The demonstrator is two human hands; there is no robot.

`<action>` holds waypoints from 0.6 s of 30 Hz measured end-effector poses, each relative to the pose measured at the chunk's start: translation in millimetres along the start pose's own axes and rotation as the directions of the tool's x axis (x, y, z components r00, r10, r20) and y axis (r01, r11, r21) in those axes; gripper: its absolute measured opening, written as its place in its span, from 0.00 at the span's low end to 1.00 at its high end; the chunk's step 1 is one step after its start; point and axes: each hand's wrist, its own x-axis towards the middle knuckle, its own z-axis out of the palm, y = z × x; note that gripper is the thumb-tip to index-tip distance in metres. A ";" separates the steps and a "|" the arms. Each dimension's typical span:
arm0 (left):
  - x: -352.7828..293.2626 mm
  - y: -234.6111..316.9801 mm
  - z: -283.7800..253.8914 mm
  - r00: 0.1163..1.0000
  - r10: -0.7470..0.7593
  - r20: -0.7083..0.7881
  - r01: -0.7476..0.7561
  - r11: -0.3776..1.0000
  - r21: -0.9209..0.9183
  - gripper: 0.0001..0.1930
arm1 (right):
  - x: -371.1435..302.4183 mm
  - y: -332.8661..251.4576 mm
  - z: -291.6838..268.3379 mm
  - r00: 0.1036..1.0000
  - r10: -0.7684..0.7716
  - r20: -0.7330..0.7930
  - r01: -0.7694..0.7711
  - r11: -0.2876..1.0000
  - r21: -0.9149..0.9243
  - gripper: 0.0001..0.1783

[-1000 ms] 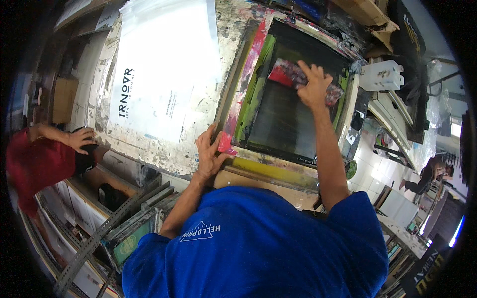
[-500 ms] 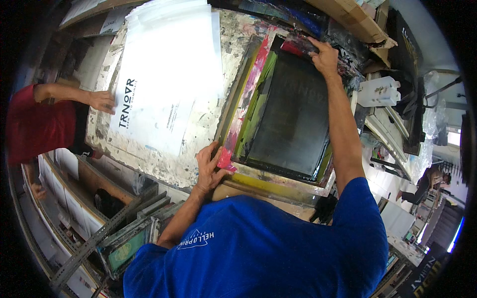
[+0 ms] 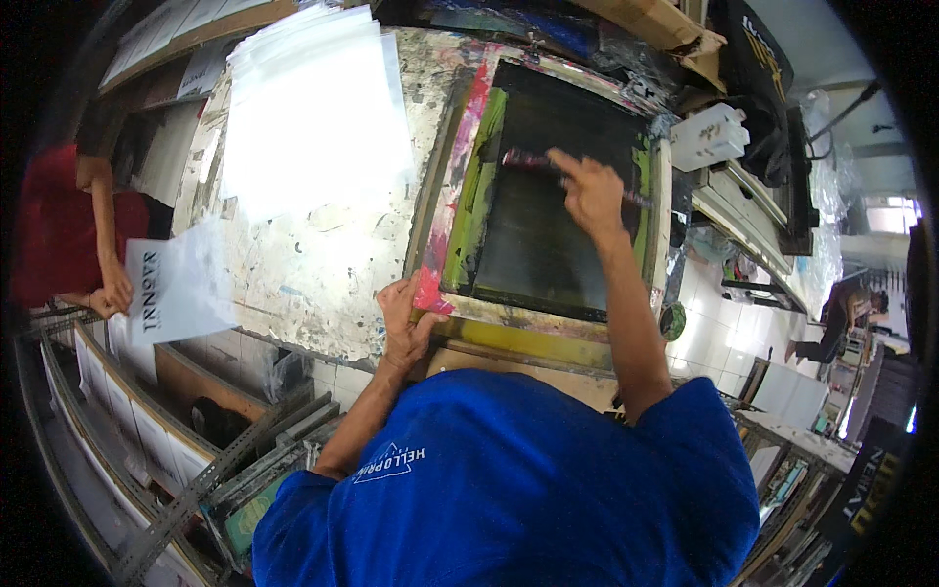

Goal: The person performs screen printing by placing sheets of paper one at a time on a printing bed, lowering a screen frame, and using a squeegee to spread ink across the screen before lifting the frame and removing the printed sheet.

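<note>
We see the right hand (image 3: pixel 592 199) closed on a motion-blurred squeegee (image 3: pixel 525 158), set crosswise over the dark mesh (image 3: pixel 543 230) of a paint-stained frame (image 3: pixel 533 314). Our left hand (image 3: pixel 402 321), partly curled, grips the frame's pink near-left corner. White sheets (image 3: pixel 318 117) lie leftward on the spattered desk (image 3: pixel 313 279).

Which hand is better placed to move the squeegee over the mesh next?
Probably the right hand: it holds the squeegee, blurred, over the dark mesh. The left hand is at the frame's near-left corner, away from the squeegee.
</note>
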 end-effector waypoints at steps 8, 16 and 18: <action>29.9 54.5 -17.0 0.989 -0.030 -0.144 0.014 0.993 -0.115 0.34 | -111.4 -103.6 -113.3 0.996 -0.055 0.065 0.046 0.991 0.128 0.30; 124.8 157.2 -19.1 0.881 -0.154 -0.447 -0.124 0.837 -0.533 0.36 | -62.8 -104.2 -189.8 0.918 -0.231 -0.322 0.203 0.972 -0.119 0.41; 153.6 156.7 -17.0 0.858 -0.133 -0.496 -0.219 0.778 -0.588 0.34 | -31.5 -94.0 -210.1 0.900 -0.242 -0.363 0.229 0.970 -0.081 0.40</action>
